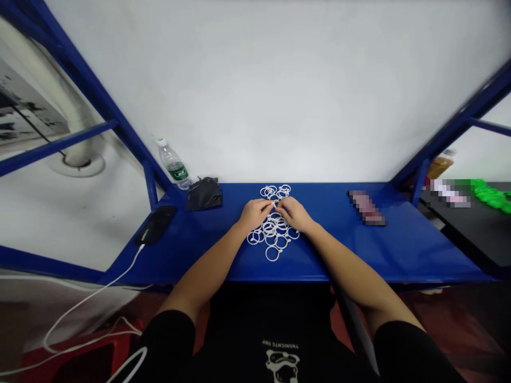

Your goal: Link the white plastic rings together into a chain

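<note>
Both hands meet over the middle of the blue tabletop. My left hand (254,214) is closed in a pinch on a small white plastic piece (274,204), which looks like part of a white ring. Opposite it, my right hand (294,213) has its fingers closed on the same piece; its full shape is hidden by the fingers. Closest to me lies a loose pile of thin white plastic rings (272,253) with small tabs. Beyond the fingertips, several more white rings (285,188) lie in a smaller group.
A plastic water bottle (175,167) and a crumpled black bag (204,194) stand at the back left. A black power bank or phone (155,224) with a white cable (123,271) lies at the left edge. On the right is a pixelated phone-like object (366,207). Blue frame bars (423,181) flank the table (191,255).
</note>
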A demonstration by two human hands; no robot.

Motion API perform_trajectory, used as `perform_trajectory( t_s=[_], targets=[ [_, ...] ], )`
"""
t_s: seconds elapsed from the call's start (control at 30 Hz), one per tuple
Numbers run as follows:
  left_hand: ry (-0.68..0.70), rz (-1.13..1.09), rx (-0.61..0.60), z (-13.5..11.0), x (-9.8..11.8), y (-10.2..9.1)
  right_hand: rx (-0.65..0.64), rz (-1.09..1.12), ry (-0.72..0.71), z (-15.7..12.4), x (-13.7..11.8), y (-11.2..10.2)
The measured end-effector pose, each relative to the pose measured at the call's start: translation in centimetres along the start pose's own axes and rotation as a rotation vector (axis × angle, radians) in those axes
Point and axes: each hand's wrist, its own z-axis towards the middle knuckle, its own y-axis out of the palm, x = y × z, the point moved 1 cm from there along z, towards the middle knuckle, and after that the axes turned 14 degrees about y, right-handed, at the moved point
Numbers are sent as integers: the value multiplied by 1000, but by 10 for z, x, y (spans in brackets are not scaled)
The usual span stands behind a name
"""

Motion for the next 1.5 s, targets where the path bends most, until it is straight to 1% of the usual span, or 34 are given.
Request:
perform_trajectory(
  t_s=[0.17, 0.27, 0.33, 0.43, 0.5, 0.6, 0.63, 0.67, 0.73, 0.77, 0.8, 0.87, 0.97, 1.07, 1.17, 1.27, 1.33, 1.4, 1.5],
  targets=[
    [68, -5, 68, 1, 5, 1, -33, 9, 38, -1, -6, 2],
    [95, -35, 110, 3, 7, 1, -50, 60, 74, 0, -8, -1],
    [141, -24, 123, 5, 9, 0, -89, 89, 73, 5, -9, -7],
    [203, 17, 134, 7, 9, -2, -172, 82, 36, 20, -13, -17],
    [191, 24, 127, 7, 7, -4, -233, 43, 21, 32, -14, -22],
    [104, 20, 120, 5, 1, -7, -308, 7, 36, 44, -7, -26],
    [72, 19, 122, 4, -2, -8, -286, 14, 75, 46, -1, -27],
    [48, 18, 121, 3, -5, -8, -216, 9, 132, 46, 8, -28],
    [11, 12, 95, 1, -11, -7, -48, -88, 270, 42, 29, -30],
    [3, 20, 70, 0, -15, -6, -29, -152, 305, 39, 40, -31],
    [-9, 27, 50, 0, -17, -4, -42, -200, 317, 36, 50, -30],
    [-14, -6, 2, -1, -20, 2, -64, -249, 299, 30, 66, -28],
    [20, -78, -105, -2, -17, 12, -90, -345, 249, 27, 77, -20],
    [55, -77, -190, -3, -12, 15, -111, -408, 200, 28, 75, -9],
    [33, -35, -201, -4, -10, 11, -97, -378, 180, 28, 72, -2],
    [-16, -2, -168, -3, -10, 7, -54, -311, 194, 26, 68, -1],
    [-34, 11, -132, -2, -10, 6, -12, -247, 176, 24, 61, -3],
    [-57, 23, -85, -1, -11, 6, 32, -164, 129, 22, 48, -5],
    [-116, 16, -13, -1, -11, 4, 46, -45, 19, 20, 23, -7]
  ],
)
